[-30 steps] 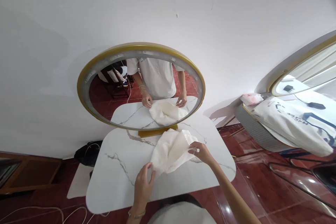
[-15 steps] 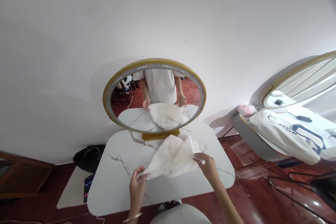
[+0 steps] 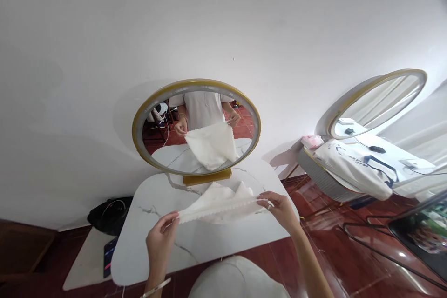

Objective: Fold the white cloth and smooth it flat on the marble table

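Left hand (image 3: 161, 237): pinched on the near-left corner of the cloth.
Right hand (image 3: 281, 206): closed on the opposite corner.
Cloth (image 3: 220, 202): white, scallop-edged, stretched taut above the marble tabletop (image 3: 195, 247), folds sagging behind.
Mirror (image 3: 196, 126): gold-rimmed, cloth reflected.

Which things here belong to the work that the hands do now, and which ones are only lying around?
In use:
- white cloth, held stretched between the left hand and the right hand
- marble table below it

Lying about:
- round mirror on the table
- black bag on the floor
- white tote bag and pink packet on the next table
- second mirror
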Available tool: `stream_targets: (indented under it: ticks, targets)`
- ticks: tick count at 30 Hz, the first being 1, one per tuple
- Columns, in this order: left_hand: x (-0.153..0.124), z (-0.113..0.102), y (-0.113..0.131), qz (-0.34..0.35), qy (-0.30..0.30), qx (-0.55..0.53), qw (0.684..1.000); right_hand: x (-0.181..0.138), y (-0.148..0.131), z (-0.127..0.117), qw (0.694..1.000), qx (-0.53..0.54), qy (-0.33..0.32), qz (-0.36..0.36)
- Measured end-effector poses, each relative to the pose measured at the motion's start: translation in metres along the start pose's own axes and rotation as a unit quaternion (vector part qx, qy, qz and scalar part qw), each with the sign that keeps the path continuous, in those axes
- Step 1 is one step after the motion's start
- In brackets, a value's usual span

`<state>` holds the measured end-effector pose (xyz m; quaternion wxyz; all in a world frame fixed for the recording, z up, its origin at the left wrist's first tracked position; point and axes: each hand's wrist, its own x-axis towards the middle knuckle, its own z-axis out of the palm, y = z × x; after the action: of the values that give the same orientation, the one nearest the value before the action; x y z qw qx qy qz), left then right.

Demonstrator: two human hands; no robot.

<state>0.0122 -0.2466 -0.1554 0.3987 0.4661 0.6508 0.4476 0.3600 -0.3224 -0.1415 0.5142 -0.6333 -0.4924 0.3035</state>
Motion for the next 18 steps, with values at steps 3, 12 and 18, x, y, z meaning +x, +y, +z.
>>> stream_targets:
  ticks: [3,12,18]
  targets:
    - [-0.003,-0.008,0.015,0.022,0.008,0.040,0.999,-0.006,-0.004,-0.003,0.999,0.045,-0.021,0.008]
    - [-0.005,-0.025,0.015,0.129,-0.002,0.024,0.991,-0.019,-0.025,0.006,0.991,0.120,0.042,0.031]
    - [0.003,-0.036,0.022,0.185,-0.081,0.106,0.974,-0.015,-0.031,0.001,0.990,0.113,0.062,0.061]
